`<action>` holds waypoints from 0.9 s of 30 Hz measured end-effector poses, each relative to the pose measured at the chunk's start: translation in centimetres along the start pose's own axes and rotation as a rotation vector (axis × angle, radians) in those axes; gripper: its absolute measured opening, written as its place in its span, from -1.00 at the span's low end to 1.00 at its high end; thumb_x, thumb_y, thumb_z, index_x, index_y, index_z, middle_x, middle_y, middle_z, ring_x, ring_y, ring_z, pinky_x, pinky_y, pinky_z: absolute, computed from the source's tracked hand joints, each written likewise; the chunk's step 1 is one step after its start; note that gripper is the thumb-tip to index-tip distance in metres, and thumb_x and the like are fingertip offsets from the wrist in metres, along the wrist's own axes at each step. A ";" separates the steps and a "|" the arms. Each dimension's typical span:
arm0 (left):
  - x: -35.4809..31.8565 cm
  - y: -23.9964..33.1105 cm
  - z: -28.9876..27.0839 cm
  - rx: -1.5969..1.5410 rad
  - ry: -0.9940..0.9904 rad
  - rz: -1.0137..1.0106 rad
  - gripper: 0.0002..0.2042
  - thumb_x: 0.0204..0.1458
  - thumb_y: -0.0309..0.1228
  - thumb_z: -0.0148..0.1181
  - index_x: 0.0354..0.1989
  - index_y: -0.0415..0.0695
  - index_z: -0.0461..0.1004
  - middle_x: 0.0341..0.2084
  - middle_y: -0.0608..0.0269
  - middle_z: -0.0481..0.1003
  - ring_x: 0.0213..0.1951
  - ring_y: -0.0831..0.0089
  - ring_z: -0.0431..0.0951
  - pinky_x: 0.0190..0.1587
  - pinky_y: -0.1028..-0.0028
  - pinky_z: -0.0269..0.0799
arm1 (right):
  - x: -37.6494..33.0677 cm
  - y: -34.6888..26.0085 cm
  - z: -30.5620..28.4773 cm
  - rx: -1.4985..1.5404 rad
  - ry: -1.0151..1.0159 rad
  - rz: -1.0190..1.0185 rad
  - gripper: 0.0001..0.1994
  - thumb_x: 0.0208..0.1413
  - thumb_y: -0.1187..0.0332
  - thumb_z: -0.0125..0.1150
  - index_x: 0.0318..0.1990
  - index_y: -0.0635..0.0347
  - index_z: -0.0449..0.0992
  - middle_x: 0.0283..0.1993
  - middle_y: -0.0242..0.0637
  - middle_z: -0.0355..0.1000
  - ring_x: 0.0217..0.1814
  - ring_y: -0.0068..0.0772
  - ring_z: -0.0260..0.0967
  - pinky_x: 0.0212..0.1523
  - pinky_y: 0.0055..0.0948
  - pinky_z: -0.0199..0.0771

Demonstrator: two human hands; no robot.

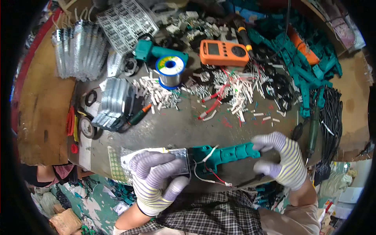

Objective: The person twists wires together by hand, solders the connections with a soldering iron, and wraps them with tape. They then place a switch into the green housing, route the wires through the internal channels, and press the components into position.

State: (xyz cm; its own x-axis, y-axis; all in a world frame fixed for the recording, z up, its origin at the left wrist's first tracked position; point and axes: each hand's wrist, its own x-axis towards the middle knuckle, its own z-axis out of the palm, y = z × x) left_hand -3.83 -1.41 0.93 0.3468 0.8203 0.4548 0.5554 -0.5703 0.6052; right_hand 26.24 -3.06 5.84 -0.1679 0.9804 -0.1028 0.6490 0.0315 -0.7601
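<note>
Both my hands wear striped knit gloves. My left hand (156,182) rests on a flat silvery panel (182,156), fingers spread across its top and thumb apart at the near side; its fingers hide part of the panel. Against the panel's right end lies a teal plastic housing half (231,153), hollow side up. White wires and a thin red wire (211,171) run from it to a small white connector on the tabletop. Off the housing's right end is my right hand (286,160), open, its thumb and fingers apart with nothing visible between them.
Beyond lie a solder spool (170,74), an orange meter (223,53), many short white sleeves (239,92) and stacked metal plates (115,100). Teal housings (301,74) and black cables (332,113) crowd the right. A screwdriver (140,114) and tape roll (87,127) sit left.
</note>
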 end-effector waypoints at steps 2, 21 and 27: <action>-0.7 -0.9 0.7 0.032 0.208 -0.084 -0.71 -0.18 -0.42 0.33 -0.20 -0.10 0.55 -0.24 0.15 0.46 -0.19 0.19 0.43 -0.08 0.24 0.32 | 3.1 -0.2 -0.5 -0.085 0.098 -0.084 -0.57 -0.08 0.22 0.42 -0.02 0.10 0.51 -0.20 -0.24 0.50 -0.13 -0.28 0.47 -0.10 -0.34 0.48; -1.6 -3.9 1.5 -0.018 0.177 0.021 -0.77 -0.24 -0.36 0.40 -0.33 0.05 0.60 -0.33 0.42 0.53 -0.31 0.40 0.51 -0.19 0.33 0.37 | 42.3 -3.0 4.6 -1.221 -0.088 -0.521 -0.57 0.03 0.32 0.24 0.11 -0.02 0.45 0.12 -0.11 0.43 0.14 -0.07 0.40 0.14 -0.17 0.38; -1.4 -3.6 1.7 -0.008 0.165 -0.010 -0.81 -0.24 -0.35 0.38 -0.37 0.01 0.62 -0.36 0.39 0.56 -0.30 0.37 0.54 -0.22 0.32 0.40 | 40.8 -5.6 4.8 -1.257 -0.079 -0.208 -0.66 0.21 0.42 -0.08 0.13 0.05 0.43 0.15 -0.05 0.40 0.16 -0.09 0.41 0.09 -0.12 0.46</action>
State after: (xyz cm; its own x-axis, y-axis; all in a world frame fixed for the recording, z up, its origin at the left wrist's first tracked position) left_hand -5.00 -0.41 -3.01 0.2119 0.8080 0.5497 0.5517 -0.5632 0.6152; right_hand 12.14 35.80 2.83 -0.3662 0.9220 -0.1259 0.8506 0.3865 0.3566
